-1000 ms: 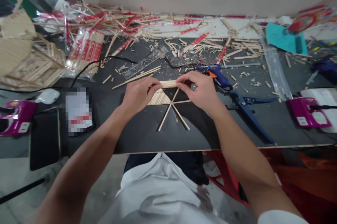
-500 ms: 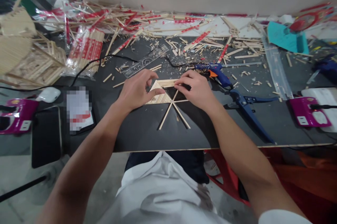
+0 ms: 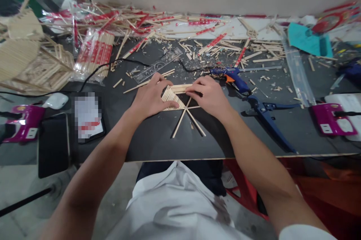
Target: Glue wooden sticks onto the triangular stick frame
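Observation:
A flat frame of thin wooden sticks (image 3: 180, 123) lies on the dark tabletop, its sticks spreading like spokes from one centre. Its left wedge is a filled triangular panel (image 3: 172, 101) of sticks laid side by side. My left hand (image 3: 148, 96) curves around that panel, thumb resting on its face and index finger at its top corner; the other fingers are hidden. A row of several short sticks (image 3: 179, 88) runs along the far edge. My right hand (image 3: 210, 95) pinches at this row's right end, fingertips together, covering part of the frame's right side.
A blue glue gun (image 3: 237, 81) and blue-handled cutters (image 3: 267, 123) lie to the right. Behind are a clear stencil ruler (image 3: 158, 65), wrapped chopstick packs (image 3: 94, 53) and scattered offcuts. Phones (image 3: 53, 146), a purple power socket (image 3: 24, 123) and a stick model (image 3: 36, 59) stand left.
My left hand has lowered slightly onto the panel, its thumb now lying on the sticks. My right hand keeps its pinch near the far edge. The whole view has shifted a little.

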Demonstrator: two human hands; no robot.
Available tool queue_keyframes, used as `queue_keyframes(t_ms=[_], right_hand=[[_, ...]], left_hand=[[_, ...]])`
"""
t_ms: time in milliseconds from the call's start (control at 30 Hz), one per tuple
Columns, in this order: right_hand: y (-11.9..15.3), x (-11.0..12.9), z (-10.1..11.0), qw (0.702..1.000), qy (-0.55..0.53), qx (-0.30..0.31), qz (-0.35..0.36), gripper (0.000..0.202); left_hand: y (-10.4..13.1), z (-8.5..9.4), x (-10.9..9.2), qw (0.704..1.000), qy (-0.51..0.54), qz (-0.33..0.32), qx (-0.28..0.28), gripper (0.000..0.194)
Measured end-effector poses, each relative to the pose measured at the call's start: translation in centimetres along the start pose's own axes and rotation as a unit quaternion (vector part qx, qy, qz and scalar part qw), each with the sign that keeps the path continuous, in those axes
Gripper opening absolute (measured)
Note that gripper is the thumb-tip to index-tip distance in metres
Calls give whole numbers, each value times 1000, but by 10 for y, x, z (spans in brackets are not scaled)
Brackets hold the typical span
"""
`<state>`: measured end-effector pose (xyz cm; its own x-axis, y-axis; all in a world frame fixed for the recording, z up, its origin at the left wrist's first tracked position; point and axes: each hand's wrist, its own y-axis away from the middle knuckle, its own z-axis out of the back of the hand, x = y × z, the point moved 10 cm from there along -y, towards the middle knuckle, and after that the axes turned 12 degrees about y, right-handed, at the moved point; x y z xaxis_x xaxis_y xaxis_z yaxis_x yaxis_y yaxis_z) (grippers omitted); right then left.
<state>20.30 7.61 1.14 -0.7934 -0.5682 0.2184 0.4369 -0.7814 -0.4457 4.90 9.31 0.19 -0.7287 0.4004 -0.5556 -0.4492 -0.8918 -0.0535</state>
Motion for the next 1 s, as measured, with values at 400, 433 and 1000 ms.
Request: queue_keyframes(t_ms=[400,433,1000], right_hand=[[-4,5,-2,1000,7,13,2,18],[-5,3,0,1000,2,12,-5,19],[-1,-21,0,994,-85,50,-44,17]], left_hand=[[2,-4,-9,996,9,-85,10,55],[2,-4,-9,996,10,-85,12,56],[3,-12,-10,995,4,-82,64,49]])
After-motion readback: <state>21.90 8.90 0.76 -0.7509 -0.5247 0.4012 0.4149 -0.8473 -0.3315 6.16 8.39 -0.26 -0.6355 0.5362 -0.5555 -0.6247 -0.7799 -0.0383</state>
